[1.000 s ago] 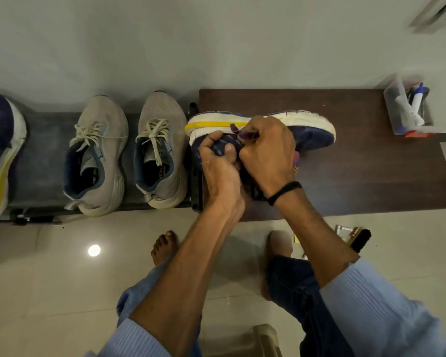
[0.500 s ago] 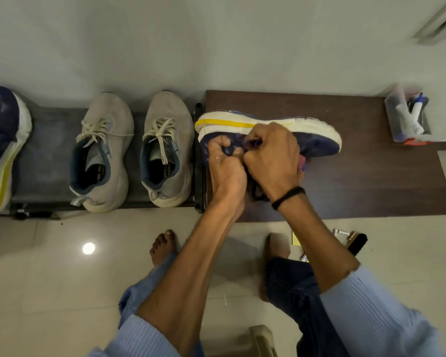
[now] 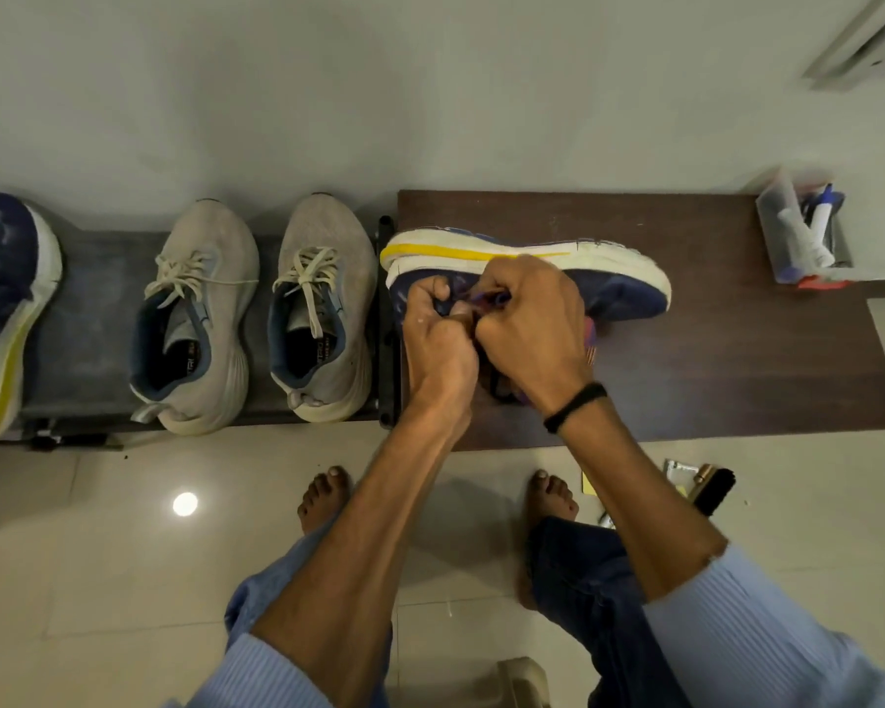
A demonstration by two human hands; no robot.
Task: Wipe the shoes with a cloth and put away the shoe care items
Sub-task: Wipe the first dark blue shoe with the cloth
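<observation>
Grey wall above and glossy pale tile floor (image 3: 98, 564) below frame a low dark shoe rack (image 3: 88, 309) on the left. A dark wood-grain table (image 3: 736, 360) stands just beside it on the right.

There are four shoes in all, two navy and two grey. The left navy shoe (image 3: 1, 298), with a white and yellow sole, lies at the rack's left end. The first grey shoe (image 3: 205, 278) and second grey shoe (image 3: 328, 237) stand side by side on the rack, knit-topped, pale-laced, toes to the wall.

At the table's left edge the tipped navy shoe (image 3: 619, 293) lies on its side, its thick white and yellow sole toward the wall. Both hands are closed on its upper. The left hand (image 3: 440, 339) curls its fingers into the lacing, and the right hand (image 3: 532, 329) pinches a purple lace (image 3: 489, 298). One striped red-and-purple cloth (image 3: 589, 334) peeks from beneath the right hand.

By the table's far right corner sits one clear plastic box (image 3: 772, 222) holding white tubes. One dark-bristled brush (image 3: 714, 490) lies on the floor below the table's near edge.
</observation>
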